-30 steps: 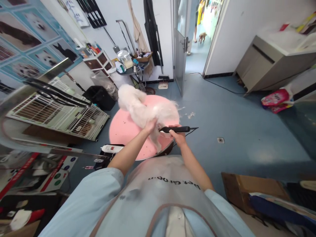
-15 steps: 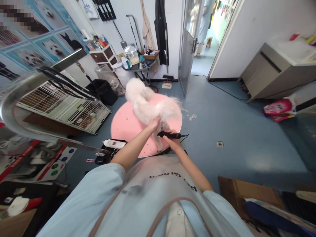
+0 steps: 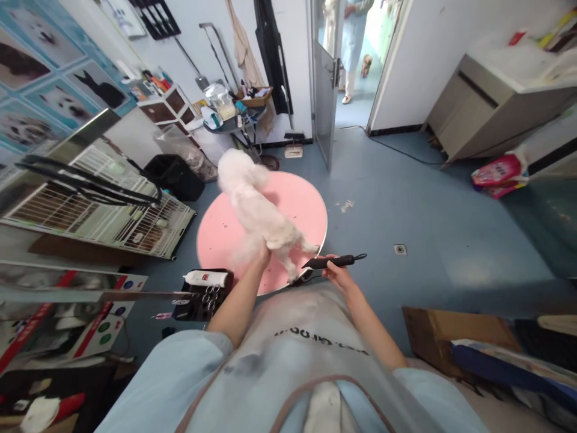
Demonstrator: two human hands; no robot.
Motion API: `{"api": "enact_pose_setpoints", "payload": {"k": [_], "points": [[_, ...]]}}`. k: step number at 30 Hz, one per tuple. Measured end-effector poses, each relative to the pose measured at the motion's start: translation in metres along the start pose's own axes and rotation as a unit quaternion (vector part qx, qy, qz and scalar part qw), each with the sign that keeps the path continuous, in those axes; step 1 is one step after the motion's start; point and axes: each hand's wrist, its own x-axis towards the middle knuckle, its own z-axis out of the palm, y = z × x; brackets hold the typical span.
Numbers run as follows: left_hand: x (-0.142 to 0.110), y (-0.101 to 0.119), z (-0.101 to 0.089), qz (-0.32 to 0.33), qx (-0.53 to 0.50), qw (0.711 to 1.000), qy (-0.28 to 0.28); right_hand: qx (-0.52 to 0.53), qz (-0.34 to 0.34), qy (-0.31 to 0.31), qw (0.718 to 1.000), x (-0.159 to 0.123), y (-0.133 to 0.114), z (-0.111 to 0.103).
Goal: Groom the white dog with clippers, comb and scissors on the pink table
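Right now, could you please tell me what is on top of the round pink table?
A white dog stands on the pink table, with a few small dark specks around it. Whatever its body covers cannot be seen.

seemingly "groom" on the grey apron (image 3: pixel 315 367)

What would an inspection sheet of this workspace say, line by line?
Surface: round pink tabletop, a few dark specks.
Job's things: fluffy white dog standing on it; slim black clipper, tip near its hind paws.
Clutter: long white device on a black tray; pale tufts on the floor.
Hands: right hand holds the clipper; left hand at the dog's rear, grip unclear.
Cables: thin black cord across the floor.
Surroundings: person and small brown dog beyond the open door.
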Motion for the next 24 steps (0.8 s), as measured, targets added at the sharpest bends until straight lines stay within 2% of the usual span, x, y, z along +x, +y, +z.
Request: {"api": "enact_pose_setpoints", "payload": {"k": [3, 5, 10, 15, 18, 21, 24], "points": [[0.012, -0.007, 0.010, -0.035, -0.063, 0.997, 0.008, 0.043, -0.029, 0.064, 0.997, 0.004, 0.008, 0.003], [0.018, -0.008, 0.016, -0.049, -0.075, 0.996, 0.009, 0.080, -0.043, 0.073, 0.993, 0.009, 0.010, 0.008], [0.019, -0.012, 0.020, 0.002, -0.132, 0.991, 0.021, 0.109, -0.112, 0.086, 0.984, 0.027, 0.009, 0.035], [0.017, -0.021, 0.015, 0.062, -0.179, 0.981, 0.049, -0.012, -0.198, 0.061, 0.978, 0.039, 0.014, 0.058], [0.013, -0.022, 0.018, 0.046, -0.164, 0.983, 0.075, -0.071, -0.212, 0.055, 0.973, 0.038, 0.016, 0.054], [0.008, -0.021, 0.027, 0.040, -0.170, 0.980, 0.094, -0.105, -0.226, 0.051, 0.967, 0.037, 0.008, 0.045], [0.004, -0.020, 0.035, 0.060, -0.196, 0.974, 0.098, -0.185, -0.212, 0.000, 0.960, 0.043, -0.007, 0.045]]}}
